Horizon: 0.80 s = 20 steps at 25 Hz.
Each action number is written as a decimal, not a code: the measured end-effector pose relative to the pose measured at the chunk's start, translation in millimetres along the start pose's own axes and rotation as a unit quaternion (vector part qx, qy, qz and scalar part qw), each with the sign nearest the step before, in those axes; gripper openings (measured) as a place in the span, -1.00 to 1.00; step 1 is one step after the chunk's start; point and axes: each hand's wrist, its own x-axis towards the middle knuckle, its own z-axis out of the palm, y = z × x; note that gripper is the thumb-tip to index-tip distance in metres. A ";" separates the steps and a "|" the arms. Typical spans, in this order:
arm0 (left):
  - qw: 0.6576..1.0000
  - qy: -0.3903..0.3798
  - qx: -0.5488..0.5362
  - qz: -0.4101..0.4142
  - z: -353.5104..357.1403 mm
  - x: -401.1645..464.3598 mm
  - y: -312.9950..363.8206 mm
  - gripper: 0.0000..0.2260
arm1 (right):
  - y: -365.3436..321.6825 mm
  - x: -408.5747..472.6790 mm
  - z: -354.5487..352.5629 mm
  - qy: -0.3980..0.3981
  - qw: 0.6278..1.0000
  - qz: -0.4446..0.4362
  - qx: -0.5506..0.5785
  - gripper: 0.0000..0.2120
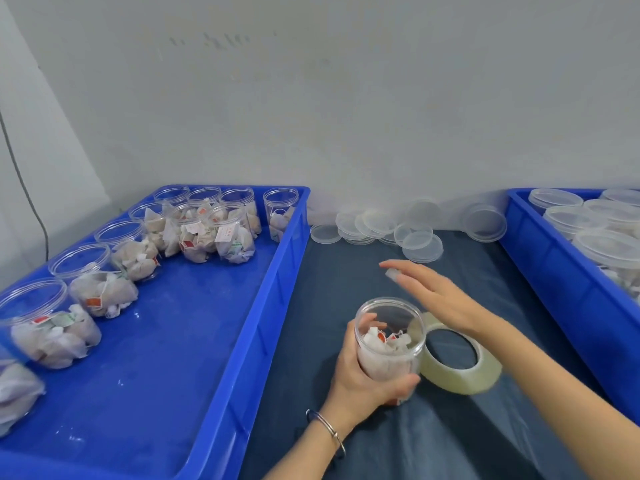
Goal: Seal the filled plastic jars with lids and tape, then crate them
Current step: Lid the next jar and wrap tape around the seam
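Nearest the camera, the left hand (360, 372) grips an open jar (389, 341) from its left side, fingers curled round the far wall and the thumb across the lower front; the jar stands upright on the dark cloth (433, 438) and holds pale sachets with small red tags. A thin metal bangle (329, 429) circles that wrist. Touching the jar's right side lies a roll of clear tape (460, 362), flat on the cloth with its hole facing up.

Just beyond the jar, the right hand (433, 292) hovers above the cloth with its fingers stretched out and loose, pointing left and away, holding nothing (its fingertips are blurred). Its forearm crosses over the far edge of the tape roll.

To the left, a blue crate (194, 358) holds more uncapped jars (104, 289) of sachets ranged along its left and far sides. Farther back, against the wall (346, 98), a loose pile of clear lids (391, 226) sits on the cloth, well apart from both hands. At the right edge a second blue crate (568, 282) holds jars with lids on (609, 251).
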 end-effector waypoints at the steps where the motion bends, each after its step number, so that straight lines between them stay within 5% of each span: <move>1: 1.000 -0.004 0.000 0.007 0.4 -0.9 2.9 -0.25 | -16.5 -19.4 -1.9 -0.019 0.999 -0.027 -0.004 -0.74; 3: 1.000 -0.019 0.000 0.007 1.0 -0.6 8.6 -0.27 | -38.8 -49.4 5.5 -0.040 0.993 -0.069 -0.088 -0.67; 8: 0.993 -0.102 0.055 0.018 6.8 -9.6 -2.7 -0.24 | -60.2 -91.4 41.4 0.078 0.915 -0.155 -0.365 -0.64; 10: 0.985 -0.150 0.086 0.016 4.9 -9.3 -5.8 -0.30 | -63.9 -97.8 38.0 0.049 0.914 -0.161 -0.370 -0.63; 13: 0.967 -0.206 0.138 0.061 1.1 3.4 5.2 -0.35 | -58.4 -96.0 14.2 -0.094 0.932 -0.182 -0.298 -0.60; 15: 0.958 -0.223 0.161 0.081 -0.2 6.6 9.0 -0.36 | -56.6 -96.4 16.6 -0.070 0.916 -0.204 -0.337 -0.62; 18: 0.957 -0.174 0.204 0.111 8.5 -2.0 13.1 -0.56 | -63.3 -99.7 54.9 0.098 0.881 -0.091 -0.453 -0.65; 20: 0.952 -0.107 0.233 0.165 11.0 -9.2 13.5 -0.69 | -73.8 -98.2 78.6 0.128 0.870 0.012 -0.476 -0.62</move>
